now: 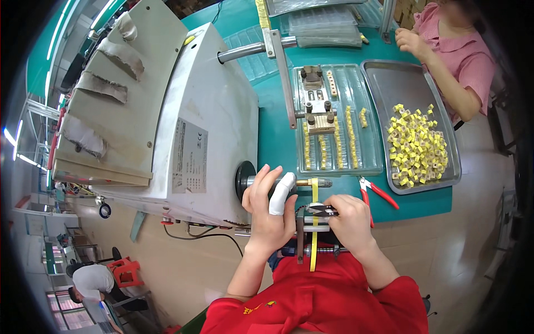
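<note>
**Yellow tape (314,245) stretching from spindle (325,183) over metal guide (322,228)**

Its lower end is hanging in front of the person's red shirt (306,295). The right hand (351,218) is grasping a black-handled tool (325,211) and holding it beside the tape, just above the guide. The left hand (271,203), wearing a white cover on one finger, is hovering left of the tape near the black wheel (242,181); whether its grip is closing on anything, I cannot tell. Red-handled pliers (384,195) are lying on the green bench (428,203), near a metal tray (389,83) holding yellow-wrapped pieces (417,147).
</note>
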Demonstrator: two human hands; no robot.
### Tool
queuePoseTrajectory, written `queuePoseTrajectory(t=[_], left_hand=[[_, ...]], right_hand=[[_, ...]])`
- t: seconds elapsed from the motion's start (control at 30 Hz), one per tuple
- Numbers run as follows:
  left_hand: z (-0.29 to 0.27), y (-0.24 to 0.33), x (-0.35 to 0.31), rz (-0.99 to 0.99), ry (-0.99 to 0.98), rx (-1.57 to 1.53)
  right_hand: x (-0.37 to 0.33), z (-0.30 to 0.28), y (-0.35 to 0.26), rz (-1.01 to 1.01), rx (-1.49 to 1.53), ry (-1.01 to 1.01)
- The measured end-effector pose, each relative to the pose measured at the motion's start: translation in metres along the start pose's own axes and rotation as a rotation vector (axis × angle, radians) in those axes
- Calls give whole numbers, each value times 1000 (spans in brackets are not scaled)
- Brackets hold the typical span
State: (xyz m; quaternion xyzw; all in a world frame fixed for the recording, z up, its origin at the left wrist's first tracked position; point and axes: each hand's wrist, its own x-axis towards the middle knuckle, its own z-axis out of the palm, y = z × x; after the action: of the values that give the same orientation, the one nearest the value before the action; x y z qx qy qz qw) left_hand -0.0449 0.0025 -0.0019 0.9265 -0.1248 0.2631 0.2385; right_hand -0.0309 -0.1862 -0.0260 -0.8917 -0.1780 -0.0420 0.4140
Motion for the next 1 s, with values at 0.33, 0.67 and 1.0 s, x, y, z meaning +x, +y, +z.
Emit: queuePoseTrajectory(t=[0.33,0.67,1.0], left_hand=[[12,-8,5,-30,-114,-52],[10,-16,17,8,-164,-53],[12,-16,14,10,-161,-57]], right_hand=[[11,-22,-12,50,129,44],[16,-14,6,-168,-273,168],[18,-13,6,-205,-318,122]])
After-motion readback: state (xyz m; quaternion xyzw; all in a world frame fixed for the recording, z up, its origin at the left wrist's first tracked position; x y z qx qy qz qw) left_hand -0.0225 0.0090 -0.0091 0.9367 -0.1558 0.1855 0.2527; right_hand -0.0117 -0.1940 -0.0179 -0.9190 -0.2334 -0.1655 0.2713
